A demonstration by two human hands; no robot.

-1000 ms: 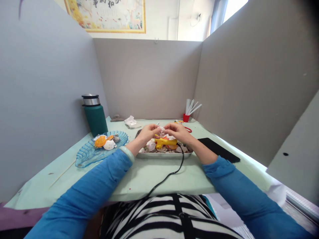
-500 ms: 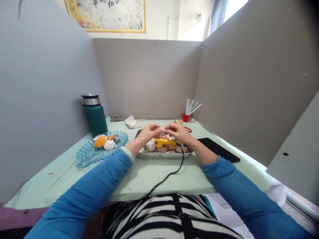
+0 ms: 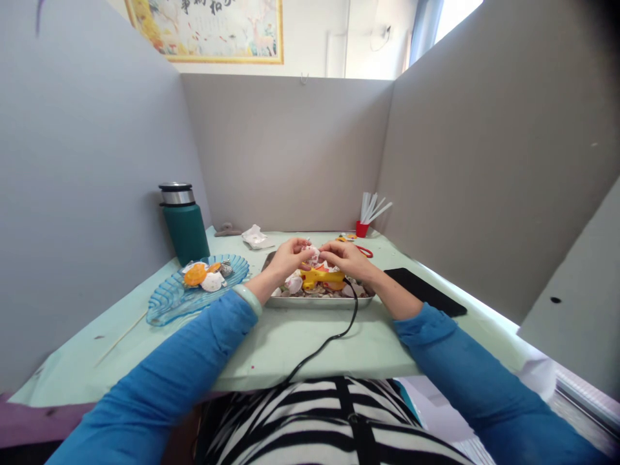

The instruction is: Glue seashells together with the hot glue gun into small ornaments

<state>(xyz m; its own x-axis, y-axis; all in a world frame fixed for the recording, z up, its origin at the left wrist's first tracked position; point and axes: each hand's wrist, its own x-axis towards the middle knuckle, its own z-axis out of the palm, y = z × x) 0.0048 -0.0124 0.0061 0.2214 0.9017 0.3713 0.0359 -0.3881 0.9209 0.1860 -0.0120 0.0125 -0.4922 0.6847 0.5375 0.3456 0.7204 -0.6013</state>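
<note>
Above the metal tray (image 3: 320, 303), my left hand (image 3: 289, 256) and my right hand (image 3: 347, 257) meet over a small white shell (image 3: 314, 254) with reddish marks. Both hands are closed, pinching it between thumbs and fingers; its exact shape is partly hidden. Just below them a yellow hot glue gun (image 3: 322, 279) lies across the tray, with its black cord (image 3: 323, 343) trailing to the table's front edge. Shells and pebbles (image 3: 293, 284) fill the tray around the glue gun.
To the left, a blue glass plate (image 3: 167, 303) bears orange and white shells, with a green bottle (image 3: 184, 229) behind it. A wooden stick (image 3: 121, 337) lies nearby. At right are a black flat slab (image 3: 426, 292), red-handled scissors (image 3: 364, 252) and a red cup (image 3: 361, 228) of glue sticks. Grey partitions enclose the table.
The white shell has turned a little between my fingers, showing more of its reddish marks. My left fingers have shifted slightly; the glue gun and tray stay put.
</note>
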